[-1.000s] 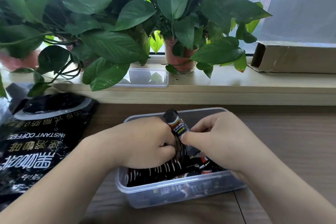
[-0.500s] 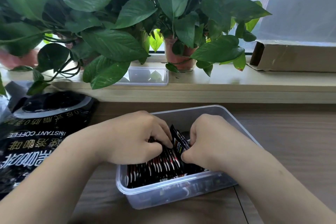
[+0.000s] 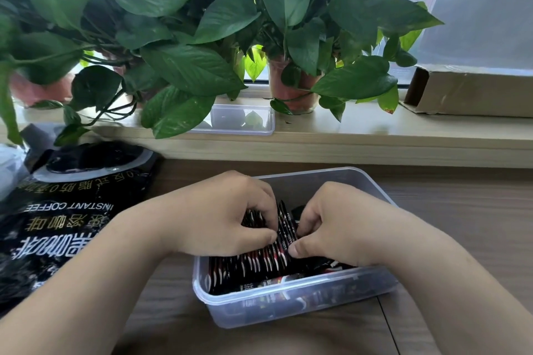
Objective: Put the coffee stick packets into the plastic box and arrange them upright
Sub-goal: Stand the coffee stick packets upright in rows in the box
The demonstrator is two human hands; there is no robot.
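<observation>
The clear plastic box (image 3: 288, 307) sits on the wooden table (image 3: 467, 228), with its far rim at 12 o'clock just short of the window sill (image 3: 389, 138). Inside, coffee stick packets (image 3: 251, 266) stand on end in a tight row against the near wall. Toward 3 o'clock others lie flat and jumbled, and the far part of the box shows bare bottom.

The left hand (image 3: 219, 216) curls its fingers over the top of the row and presses on it. The right hand (image 3: 346, 228) pinches a single packet (image 3: 286, 225) between thumb and curled fingers at the row's right end. That packet stands nearly upright, its top above the others.

At 9 o'clock an instant coffee bag (image 3: 66, 210) lies flat, near the box but apart from it. Bare wood runs out at 3 o'clock. On the sill, leaves of potted plants (image 3: 187, 72) overhang the front edge beside a small clear container (image 3: 245, 121). A cardboard box (image 3: 467, 92) lies at 2 o'clock.
</observation>
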